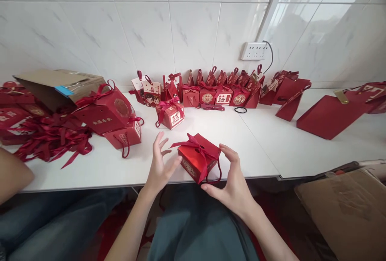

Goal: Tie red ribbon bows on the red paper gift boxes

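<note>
A red gift box (189, 157) tied with a dark red ribbon bow (201, 151) sits at the table's front edge, a rope handle hanging from its right side. To its left, my left hand (161, 164) has fingers spread, the thumb close to the box's corner. My right hand (233, 182) curves around the right side, thumb and fingers apart, fingertips near the box's far right corner. Whether any fingertip touches the card is hard to tell. Behind them stands a smaller red box (172, 114) with a ribbon and a white double-happiness label.
Rows of red boxes (208, 96) line the wall. A heap of loose ribbons (56, 138), stacked red boxes (104, 112) and an open cardboard box (60, 82) lie left, beside another person's arm (13, 172). Red bags (333, 114) stand right; a large carton (346, 204) is below.
</note>
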`<state>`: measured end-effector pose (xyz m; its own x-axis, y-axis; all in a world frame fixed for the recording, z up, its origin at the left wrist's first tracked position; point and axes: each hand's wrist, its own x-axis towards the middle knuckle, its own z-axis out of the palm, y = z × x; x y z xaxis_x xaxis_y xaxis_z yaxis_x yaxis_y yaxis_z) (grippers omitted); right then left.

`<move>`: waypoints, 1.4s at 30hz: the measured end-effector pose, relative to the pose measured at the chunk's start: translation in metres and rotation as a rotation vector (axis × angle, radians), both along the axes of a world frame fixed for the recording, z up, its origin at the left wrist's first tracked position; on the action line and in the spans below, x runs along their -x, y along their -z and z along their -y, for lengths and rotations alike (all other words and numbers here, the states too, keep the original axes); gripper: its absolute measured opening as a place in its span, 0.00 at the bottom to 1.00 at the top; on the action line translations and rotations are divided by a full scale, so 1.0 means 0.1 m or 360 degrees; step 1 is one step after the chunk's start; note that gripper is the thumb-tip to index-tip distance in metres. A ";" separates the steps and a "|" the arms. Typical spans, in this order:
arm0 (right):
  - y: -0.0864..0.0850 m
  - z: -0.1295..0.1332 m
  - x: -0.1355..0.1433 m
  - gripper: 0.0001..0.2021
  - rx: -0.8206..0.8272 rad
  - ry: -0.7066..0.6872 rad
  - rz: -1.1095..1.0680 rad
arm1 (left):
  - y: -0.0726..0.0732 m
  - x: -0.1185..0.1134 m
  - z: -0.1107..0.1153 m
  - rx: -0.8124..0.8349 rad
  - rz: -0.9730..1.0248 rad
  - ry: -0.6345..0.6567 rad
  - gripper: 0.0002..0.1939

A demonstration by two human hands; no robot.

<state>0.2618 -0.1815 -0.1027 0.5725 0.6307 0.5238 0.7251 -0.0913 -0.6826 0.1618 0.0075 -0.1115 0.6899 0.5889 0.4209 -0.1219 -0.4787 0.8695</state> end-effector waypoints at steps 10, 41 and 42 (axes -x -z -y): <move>-0.07 -0.11 0.09 0.22 0.0068 0.0125 0.0105 | -0.22 0.04 0.01 -0.0541 -0.0082 0.0158 0.04; 0.01 0.21 -0.11 0.07 0.0013 0.0303 0.1024 | -0.13 0.20 0.26 -0.0792 0.0095 0.0311 0.12; 0.02 0.22 -0.11 0.07 0.0012 0.0308 0.1030 | -0.12 0.22 0.27 -0.0733 0.0112 0.0341 0.11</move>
